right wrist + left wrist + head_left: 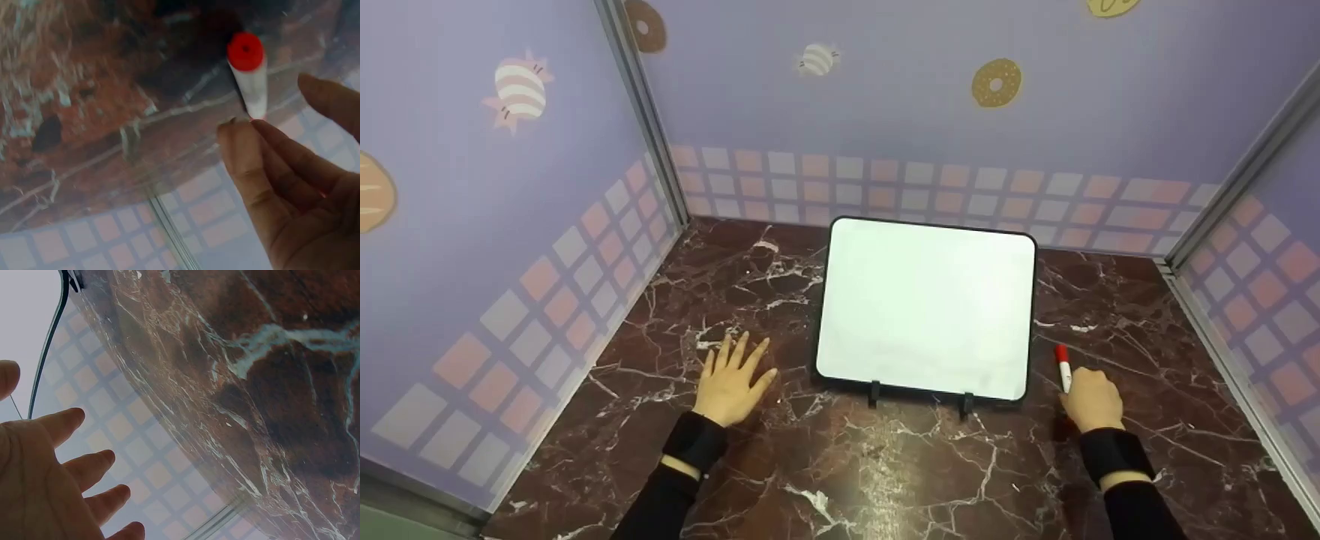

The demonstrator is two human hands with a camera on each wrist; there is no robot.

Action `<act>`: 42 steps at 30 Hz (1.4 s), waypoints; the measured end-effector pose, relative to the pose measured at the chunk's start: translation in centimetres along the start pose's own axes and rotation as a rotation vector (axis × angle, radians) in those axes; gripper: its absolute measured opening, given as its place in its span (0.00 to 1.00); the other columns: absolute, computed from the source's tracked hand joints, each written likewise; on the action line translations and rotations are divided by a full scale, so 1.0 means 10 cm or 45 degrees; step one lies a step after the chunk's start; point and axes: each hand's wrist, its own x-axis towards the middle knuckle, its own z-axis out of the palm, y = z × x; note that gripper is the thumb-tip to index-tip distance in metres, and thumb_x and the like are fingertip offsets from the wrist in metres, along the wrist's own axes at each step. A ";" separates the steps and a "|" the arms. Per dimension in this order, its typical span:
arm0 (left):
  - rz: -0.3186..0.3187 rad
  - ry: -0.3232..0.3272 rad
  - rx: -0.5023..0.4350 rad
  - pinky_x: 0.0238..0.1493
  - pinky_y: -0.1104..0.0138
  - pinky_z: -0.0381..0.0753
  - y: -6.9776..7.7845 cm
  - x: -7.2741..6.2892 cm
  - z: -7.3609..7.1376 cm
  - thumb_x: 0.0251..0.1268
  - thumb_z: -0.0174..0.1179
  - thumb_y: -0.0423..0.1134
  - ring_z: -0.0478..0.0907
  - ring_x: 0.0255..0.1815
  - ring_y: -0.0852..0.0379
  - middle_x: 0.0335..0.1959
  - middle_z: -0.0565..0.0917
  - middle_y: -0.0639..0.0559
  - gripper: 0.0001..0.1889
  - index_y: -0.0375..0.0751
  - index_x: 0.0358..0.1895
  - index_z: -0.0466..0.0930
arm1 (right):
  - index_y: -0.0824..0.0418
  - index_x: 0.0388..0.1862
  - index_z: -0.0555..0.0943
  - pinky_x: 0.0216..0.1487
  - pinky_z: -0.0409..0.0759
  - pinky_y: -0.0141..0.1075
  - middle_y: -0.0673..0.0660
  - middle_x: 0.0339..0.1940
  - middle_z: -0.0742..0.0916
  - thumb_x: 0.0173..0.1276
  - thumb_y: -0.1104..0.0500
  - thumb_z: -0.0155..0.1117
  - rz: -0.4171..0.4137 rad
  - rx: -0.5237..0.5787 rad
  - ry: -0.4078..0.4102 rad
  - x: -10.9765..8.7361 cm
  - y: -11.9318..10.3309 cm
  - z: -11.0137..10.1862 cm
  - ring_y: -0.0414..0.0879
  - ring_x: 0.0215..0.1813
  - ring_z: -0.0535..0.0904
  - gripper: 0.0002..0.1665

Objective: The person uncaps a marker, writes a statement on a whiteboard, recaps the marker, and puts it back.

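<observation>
A whiteboard (926,307) with a thin black rim leans back on small black feet on the marbled tabletop. To its left, my left hand (730,386) lies with fingers spread, holding nothing. In the left wrist view that hand (45,478) shows its palm and separated fingers, and the board's dark edge (48,349) passes behind. Right of the board lies a red and white marker (1063,367). My right hand (1093,399) is at its near end. In the right wrist view, bent fingers (247,163) are close to the marker (251,79), while the thumb stands apart from it.
A dark red marbled tabletop (885,480) with pale veins lies under everything. Purple panels (900,120) with checks and sweets patterns enclose its back and sides, joined by grey metal corner strips (649,112). Black bands (695,442) circle both wrists.
</observation>
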 end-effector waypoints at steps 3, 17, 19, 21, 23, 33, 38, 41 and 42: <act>0.007 0.006 -0.018 0.78 0.37 0.40 0.01 0.00 -0.02 0.76 0.48 0.55 0.42 0.80 0.33 0.79 0.54 0.36 0.31 0.47 0.77 0.59 | 0.80 0.31 0.76 0.24 0.81 0.58 0.77 0.27 0.82 0.58 0.67 0.70 0.027 0.005 0.041 0.01 0.03 0.06 0.71 0.27 0.81 0.15; -0.005 -0.004 -0.005 0.78 0.37 0.42 0.00 -0.06 -0.05 0.76 0.47 0.55 0.44 0.80 0.33 0.79 0.54 0.36 0.32 0.47 0.77 0.58 | 0.79 0.30 0.77 0.22 0.79 0.55 0.74 0.25 0.82 0.59 0.67 0.66 0.083 0.092 0.033 0.03 0.13 0.14 0.70 0.27 0.81 0.12; -0.011 -0.007 -0.011 0.78 0.37 0.41 -0.01 -0.06 -0.05 0.77 0.47 0.55 0.44 0.80 0.33 0.79 0.54 0.35 0.32 0.46 0.77 0.57 | 0.78 0.29 0.76 0.21 0.79 0.54 0.74 0.25 0.82 0.59 0.66 0.65 0.089 0.115 0.045 0.02 0.12 0.11 0.69 0.27 0.80 0.12; -0.020 -0.015 -0.015 0.78 0.37 0.40 -0.02 -0.07 -0.05 0.77 0.47 0.55 0.43 0.80 0.33 0.79 0.53 0.35 0.32 0.47 0.78 0.56 | 0.77 0.28 0.76 0.21 0.78 0.53 0.73 0.24 0.82 0.60 0.66 0.64 0.091 0.139 0.076 0.01 0.10 0.06 0.69 0.26 0.80 0.12; -0.023 -0.012 -0.018 0.78 0.37 0.40 -0.02 -0.07 -0.06 0.77 0.47 0.55 0.43 0.80 0.32 0.79 0.53 0.34 0.32 0.47 0.78 0.55 | 0.77 0.27 0.76 0.20 0.78 0.52 0.73 0.23 0.81 0.60 0.66 0.64 0.084 0.156 0.127 0.01 0.07 -0.01 0.67 0.24 0.80 0.12; -0.011 0.016 -0.019 0.78 0.37 0.42 0.00 -0.05 -0.04 0.77 0.46 0.55 0.44 0.80 0.32 0.80 0.52 0.35 0.33 0.48 0.79 0.53 | 0.79 0.36 0.79 0.31 0.78 0.63 0.77 0.30 0.84 0.61 0.71 0.62 -0.155 0.226 0.591 -0.01 -0.47 -0.40 0.74 0.31 0.81 0.09; -0.012 0.027 -0.021 0.79 0.38 0.40 0.02 -0.05 -0.04 0.76 0.47 0.55 0.42 0.81 0.34 0.80 0.51 0.37 0.33 0.50 0.79 0.53 | 0.77 0.38 0.79 0.34 0.79 0.64 0.76 0.31 0.84 0.60 0.72 0.65 -0.359 0.186 0.715 -0.04 -0.87 -0.42 0.74 0.33 0.81 0.09; 0.003 0.042 -0.031 0.79 0.39 0.40 0.06 -0.04 -0.02 0.76 0.48 0.55 0.43 0.81 0.33 0.80 0.52 0.37 0.33 0.49 0.78 0.55 | 0.75 0.37 0.79 0.34 0.81 0.61 0.73 0.31 0.84 0.58 0.72 0.67 -0.465 0.141 0.694 -0.08 -1.07 -0.34 0.70 0.32 0.81 0.09; 0.012 0.042 -0.035 0.79 0.39 0.40 0.08 -0.03 -0.01 0.76 0.48 0.55 0.43 0.81 0.33 0.80 0.53 0.37 0.33 0.49 0.78 0.55 | 0.75 0.36 0.79 0.33 0.82 0.59 0.72 0.31 0.84 0.58 0.72 0.67 -0.499 0.121 0.679 -0.10 -1.13 -0.30 0.69 0.31 0.81 0.08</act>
